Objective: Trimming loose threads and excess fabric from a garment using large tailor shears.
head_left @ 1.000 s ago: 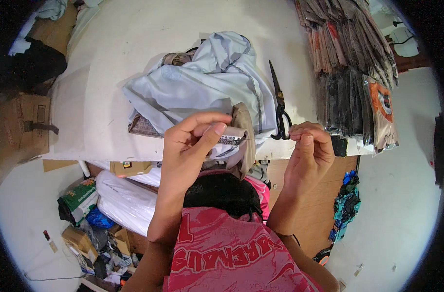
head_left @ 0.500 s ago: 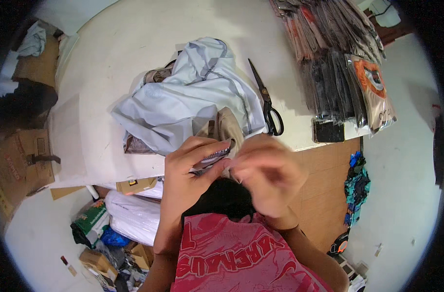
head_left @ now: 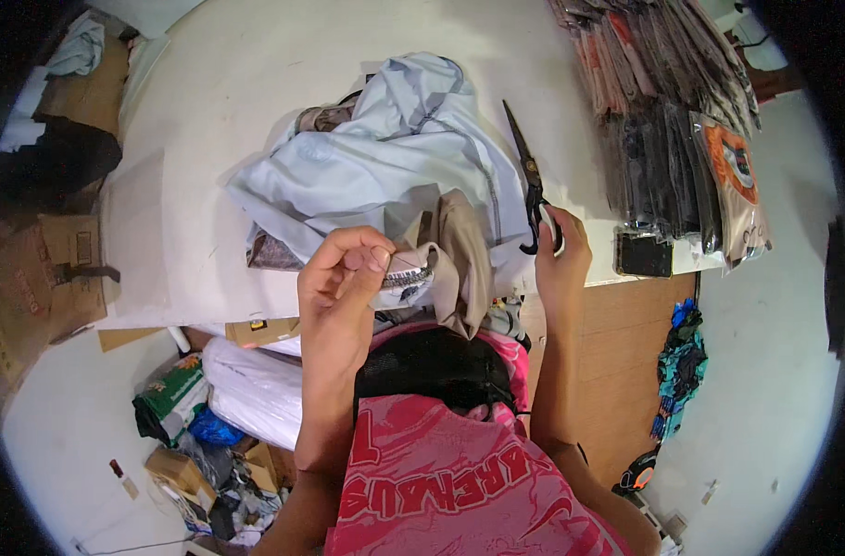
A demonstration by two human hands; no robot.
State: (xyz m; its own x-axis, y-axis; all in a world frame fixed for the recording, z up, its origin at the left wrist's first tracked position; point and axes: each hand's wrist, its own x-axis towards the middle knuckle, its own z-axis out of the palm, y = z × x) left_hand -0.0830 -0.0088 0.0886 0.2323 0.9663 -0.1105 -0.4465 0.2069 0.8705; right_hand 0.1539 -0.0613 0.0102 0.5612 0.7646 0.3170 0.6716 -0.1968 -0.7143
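Observation:
A light blue-grey garment [head_left: 348,171] with a tan part [head_left: 467,255] lies crumpled on the white table [head_left: 200,120], its tan end hanging over the front edge. Between thumb and fingers, my left hand [head_left: 341,278] pinches the garment's edge beside a pale strip with dark stitching or print. To the right, black scissors [head_left: 528,174] rest on the table with their blades together, pointing away from me. My right hand [head_left: 563,255] has its fingers closed around one handle loop of the scissors; its grip partly hides that loop.
Stacks of folded garments in clear bags [head_left: 659,139] cover the table's right side. A dark flat rectangular object [head_left: 643,255] lies at the edge in front of them. Below the table on the left are white wrapped bundles [head_left: 256,389] and cardboard boxes [head_left: 177,477].
My right hand has left the garment's edge, moved right and taken hold of the scissors' handle. My left hand still pinches the garment. The whole view has shifted slightly.

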